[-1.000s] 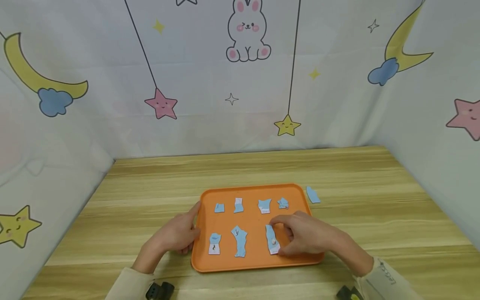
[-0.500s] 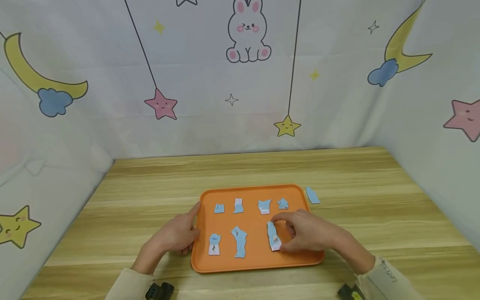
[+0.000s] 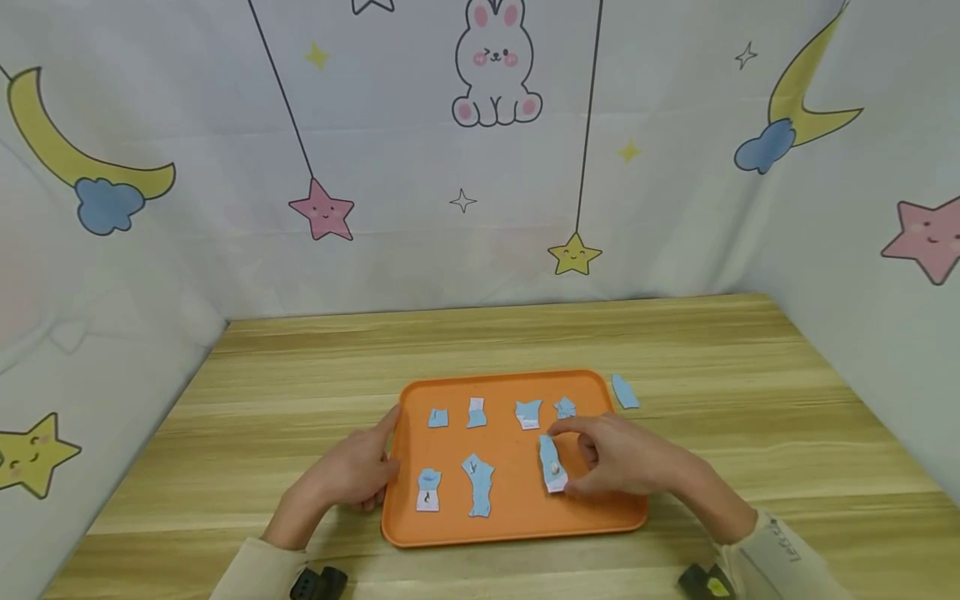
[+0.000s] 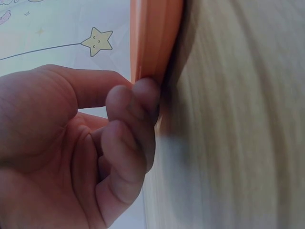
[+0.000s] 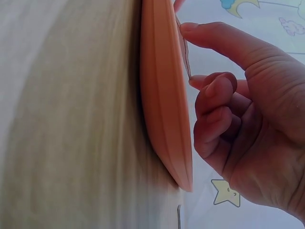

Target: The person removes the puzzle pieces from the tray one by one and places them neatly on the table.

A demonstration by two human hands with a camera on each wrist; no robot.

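A torn piece of blue and white paper (image 3: 551,462) lies tilted over the right half of an orange tray (image 3: 517,529). My right hand (image 3: 622,457) pinches it lengthwise between thumb and index finger; in the right wrist view the paper's thin edge (image 5: 185,52) stands slightly off the tray, other fingers curled. At the tray's left rim, my left hand (image 3: 356,467) grips the edge with thumb and curled fingers, as the left wrist view shows. Two more torn pieces, one short (image 3: 428,490) and one long (image 3: 479,486), lie in the tray's front row.
Along the tray's back lie several small torn pieces, among them one (image 3: 438,417) at left and one (image 3: 528,414) at right. Another blue piece (image 3: 625,392) rests on the wooden table (image 3: 315,358) beyond the tray's right corner. A printed curtain (image 3: 405,267) encloses the back and sides.
My right hand has shifted the pinched paper piece a little away from me and to the right, towards the back row. The left hand and tray have stayed put.
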